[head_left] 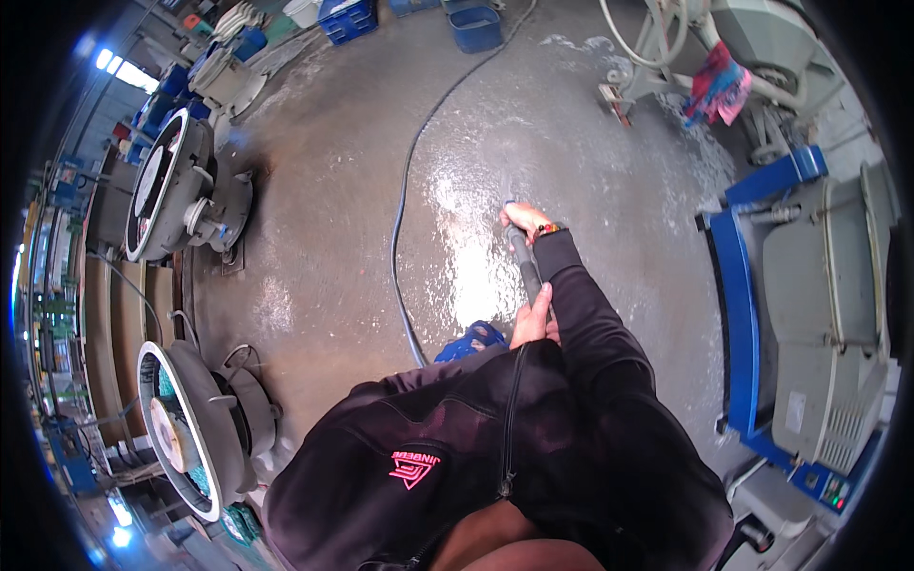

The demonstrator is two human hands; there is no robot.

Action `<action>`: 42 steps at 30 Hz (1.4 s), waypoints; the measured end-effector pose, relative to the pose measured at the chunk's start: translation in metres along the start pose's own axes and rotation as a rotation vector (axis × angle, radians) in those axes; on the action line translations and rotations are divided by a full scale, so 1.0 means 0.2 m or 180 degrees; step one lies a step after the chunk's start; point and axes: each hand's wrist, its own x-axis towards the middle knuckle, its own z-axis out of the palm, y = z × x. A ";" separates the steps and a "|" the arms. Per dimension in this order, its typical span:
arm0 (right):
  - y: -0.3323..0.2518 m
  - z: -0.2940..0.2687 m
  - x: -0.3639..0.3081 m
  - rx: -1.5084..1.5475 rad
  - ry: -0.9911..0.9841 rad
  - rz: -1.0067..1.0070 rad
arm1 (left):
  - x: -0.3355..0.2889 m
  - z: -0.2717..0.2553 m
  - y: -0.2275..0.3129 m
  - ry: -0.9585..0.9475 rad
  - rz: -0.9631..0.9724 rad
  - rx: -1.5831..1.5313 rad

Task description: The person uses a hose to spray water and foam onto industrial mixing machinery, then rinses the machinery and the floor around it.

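Observation:
A dark grey hose (528,271) runs forward from near my waist, out over the wet floor (333,190). My right hand (522,218), stretched farthest out with a beaded bracelet at its wrist, is closed around the hose near its front end. Closer to my body, my left hand (533,322) grips the same hose, its thumb lying along the top. A faint streak of water seems to leave the front end, partly hidden by my right hand.
A dark cable or hose (396,228) curves across the floor to my left. Round tub machines (176,433) stand along the left side. A blue-framed machine (738,314) is at right, and a machine with a coloured cloth (721,86) far right. Blue bins (476,30) sit at the back.

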 end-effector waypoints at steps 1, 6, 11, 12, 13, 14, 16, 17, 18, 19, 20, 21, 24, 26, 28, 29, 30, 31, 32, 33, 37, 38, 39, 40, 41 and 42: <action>-0.01 0.00 0.02 -0.0051 -0.0110 0.0145 | 0.04 0.03 0.00 -0.0025 -0.0106 -0.0144; -0.19 -0.07 0.24 0.0488 -0.0361 0.0090 | 0.27 0.12 0.23 -0.0520 -0.0249 -0.0526; -0.42 -0.22 0.59 0.1004 0.0265 -0.0559 | 0.64 0.10 0.55 -0.1420 -0.0250 -0.0140; -0.40 -0.33 0.76 0.1062 0.0568 -0.0680 | 0.72 0.11 0.66 -0.1656 -0.0397 0.0011; -0.47 -0.36 0.81 0.1079 0.0808 -0.0769 | 0.81 0.10 0.77 -0.1835 -0.0530 0.0105; -0.53 -0.40 0.86 0.1075 0.1020 -0.0920 | 0.89 0.11 0.86 -0.1950 -0.0598 0.0158; -0.71 -0.41 0.91 0.1313 0.1184 -0.0795 | 1.01 0.13 1.03 -0.2060 -0.0500 0.0460; -0.81 -0.40 0.93 0.1441 0.1260 -0.0717 | 1.07 0.14 1.13 -0.2103 -0.0461 0.0610; -0.90 -0.41 1.01 0.1467 0.1279 -0.0723 | 1.14 0.15 1.23 -0.2054 -0.0390 0.0808; -0.97 -0.41 1.05 0.1543 0.1244 -0.0732 | 1.18 0.15 1.34 -0.2073 -0.0390 0.0910; -1.03 -0.43 1.09 0.1611 0.1200 -0.0742 | 1.21 0.16 1.44 -0.2121 -0.0412 0.0984; -1.09 -0.44 1.11 0.1668 0.1146 -0.0756 | 1.24 0.17 1.54 -0.2164 -0.0426 0.1047; -1.28 -0.49 1.24 0.1834 0.1233 -0.0593 | 1.32 0.21 1.88 -0.2333 -0.0745 0.0921; -1.35 -0.53 1.34 0.1893 0.1379 -0.0353 | 1.41 0.23 1.99 -0.2406 -0.0765 0.0929; -1.40 -0.51 1.41 0.1789 0.1328 -0.0223 | 1.47 0.23 2.05 -0.2326 -0.0797 0.0964; -1.43 -0.53 1.45 0.1652 0.1266 -0.0175 | 1.50 0.27 2.06 -0.2282 -0.0828 0.0954; -1.45 -0.52 1.51 0.1742 0.1316 -0.0182 | 1.53 0.30 2.06 -0.1964 -0.0811 0.1022; -1.45 -0.54 1.56 0.1839 0.1411 -0.0181 | 1.56 0.34 2.05 -0.1724 -0.0614 0.1005; -1.45 -0.57 1.61 0.1851 0.1503 -0.0208 | 1.59 0.38 2.03 -0.1479 -0.0440 0.0983; -1.46 -0.62 1.67 0.1930 0.1553 -0.0182 | 1.63 0.43 2.03 -0.1239 -0.0273 0.0969; -1.63 -0.81 1.83 0.2214 0.1739 -0.0163 | 1.87 0.60 2.25 -0.1112 0.0123 0.1217; -1.69 -0.89 1.89 0.2272 0.1650 -0.0297 | 1.93 0.67 2.32 -0.1226 0.0183 0.1222; -1.74 -0.99 1.96 0.2324 0.1568 -0.0434 | 1.98 0.74 2.37 -0.1345 0.0236 0.1223; -1.81 -1.04 1.99 0.2414 0.1546 -0.0514 | 2.04 0.82 2.44 -0.1452 0.0318 0.1212; -1.90 -1.11 2.02 0.2352 0.1532 -0.0464 | 2.10 0.90 2.52 -0.1291 0.0174 0.1478; -1.95 -1.20 2.09 0.2429 0.1593 -0.0557 | 2.18 0.98 2.58 -0.1363 0.0154 0.1389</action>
